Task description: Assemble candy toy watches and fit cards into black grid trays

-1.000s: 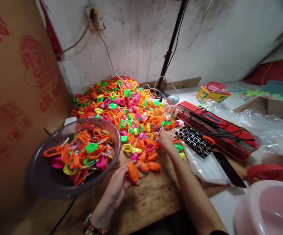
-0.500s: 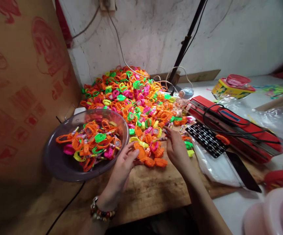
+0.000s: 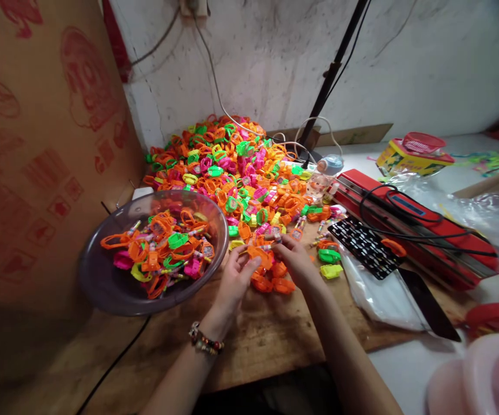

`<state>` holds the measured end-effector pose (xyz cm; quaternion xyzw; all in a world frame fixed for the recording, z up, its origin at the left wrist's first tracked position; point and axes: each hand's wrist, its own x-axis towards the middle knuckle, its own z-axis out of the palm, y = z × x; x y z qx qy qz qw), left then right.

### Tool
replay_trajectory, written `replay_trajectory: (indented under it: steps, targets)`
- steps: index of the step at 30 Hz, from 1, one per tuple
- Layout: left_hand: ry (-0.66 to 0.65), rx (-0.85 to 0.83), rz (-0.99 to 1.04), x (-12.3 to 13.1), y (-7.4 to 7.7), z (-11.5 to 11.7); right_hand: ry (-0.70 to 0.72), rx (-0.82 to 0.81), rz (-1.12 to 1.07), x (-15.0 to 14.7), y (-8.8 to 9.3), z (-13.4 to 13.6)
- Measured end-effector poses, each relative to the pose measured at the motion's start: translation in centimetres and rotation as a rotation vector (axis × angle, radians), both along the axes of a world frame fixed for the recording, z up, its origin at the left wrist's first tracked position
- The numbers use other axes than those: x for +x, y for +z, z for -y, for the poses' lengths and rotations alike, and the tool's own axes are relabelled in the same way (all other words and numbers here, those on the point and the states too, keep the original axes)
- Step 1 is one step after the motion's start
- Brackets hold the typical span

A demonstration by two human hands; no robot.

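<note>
My left hand (image 3: 233,283) is closed on an orange toy watch (image 3: 259,255), pinched between thumb and fingers. My right hand (image 3: 298,263) pinches a slim, pale patterned tube (image 3: 267,246) against the watch's far side; fingers partly hide it. Just beyond and below both hands lie loose orange toy watches (image 3: 282,285) on the wooden table (image 3: 271,340). To the left, a translucent purple basin (image 3: 102,288) holds toy watches with similar tubes through their straps. A large heap of orange, green, pink and yellow toy watches (image 3: 215,155) rises behind.
A red bag sealer (image 3: 422,216) with a black cable lies at the right. Near it are a black patterned phone-like slab (image 3: 364,246) and clear plastic bags (image 3: 374,300). A cardboard box (image 3: 50,173) stands left, a black pole (image 3: 329,80) behind. A pink tub (image 3: 478,374) is at lower right.
My left hand has moved right and slightly up with the orange watch. My right hand has drawn left and down, bringing the tube to the watch.
</note>
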<state>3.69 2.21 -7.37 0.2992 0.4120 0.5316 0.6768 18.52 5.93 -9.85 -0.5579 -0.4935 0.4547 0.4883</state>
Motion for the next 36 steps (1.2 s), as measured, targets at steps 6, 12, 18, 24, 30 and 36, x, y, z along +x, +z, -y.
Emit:
replay_trajectory:
  steps: [6, 12, 18, 24, 30, 36]
  targets:
    - [-0.022, 0.001, 0.139, 0.1, -0.9, -0.7, 0.111, -0.068, -0.271, -0.4, 1.4, 1.9]
    - [0.024, -0.005, 0.185, -0.5, 0.4, 0.4, 0.121, 0.113, -0.017, -0.5, 3.6, 5.1]
    - [0.092, 0.084, 0.085, -1.1, 2.6, 1.6, 0.028, 0.471, 0.475, -1.7, 5.1, 7.6]
    - [0.157, 0.166, -0.021, -1.6, 3.3, 2.4, 0.002, 0.579, 0.676, -2.8, 5.6, 8.3]
    - [0.182, 0.255, -0.083, -1.7, 3.5, 3.0, -0.125, 0.643, 0.926, -3.8, 6.1, 9.0]
    - [0.188, 0.323, -0.158, -2.0, 3.9, 3.4, -0.162, 0.706, 1.152, -4.1, 6.6, 9.1]
